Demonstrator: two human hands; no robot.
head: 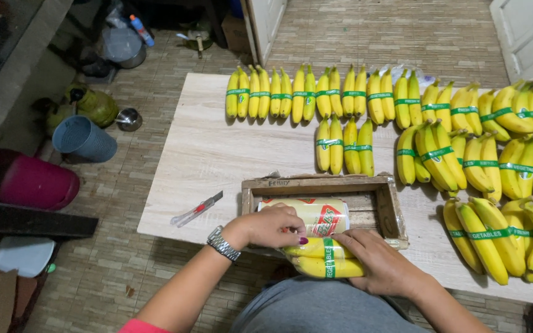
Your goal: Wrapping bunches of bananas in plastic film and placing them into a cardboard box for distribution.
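Hands grip one green-taped pair of yellow bananas (pixel 325 259) at the table's near edge: left hand (pixel 266 227) on top, right hand (pixel 382 265) beneath, partly hiding it. Behind, a wooden tray (pixel 396 213) holds one partly covered tape roll (pixel 319 216). One utility knife (pixel 196 209) lies left.

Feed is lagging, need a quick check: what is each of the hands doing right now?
Left hand: closed, fingertips pressing the green-banded pair of yellow bananas.
Right hand: closed around the same pair of bananas, gripping its right end.

Box cutter (pixel 196 209), blue bucket (pixel 84 139), banded banana bunches (pixel 488 163)
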